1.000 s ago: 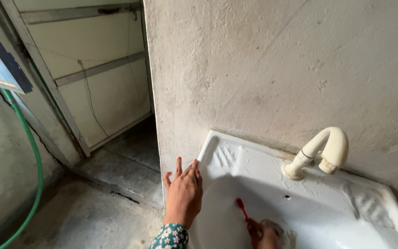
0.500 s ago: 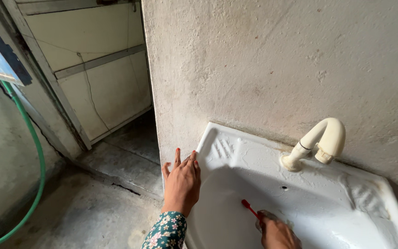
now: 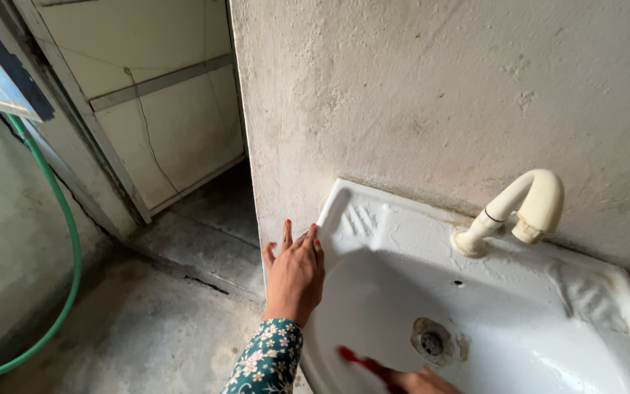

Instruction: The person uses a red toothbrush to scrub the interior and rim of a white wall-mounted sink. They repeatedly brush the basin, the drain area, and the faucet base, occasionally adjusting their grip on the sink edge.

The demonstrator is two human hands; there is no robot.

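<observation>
Gripping a red brush (image 3: 355, 358), right hand (image 3: 421, 381) is mostly cropped.

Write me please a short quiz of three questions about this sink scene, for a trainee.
1. True or false: the left hand rests on the rim of the white sink.
2. What does the right hand hold? A) red brush B) sponge C) cup
3. What colour is the hose by the wall?

Key: 1 true. 2 A. 3 green.
</observation>
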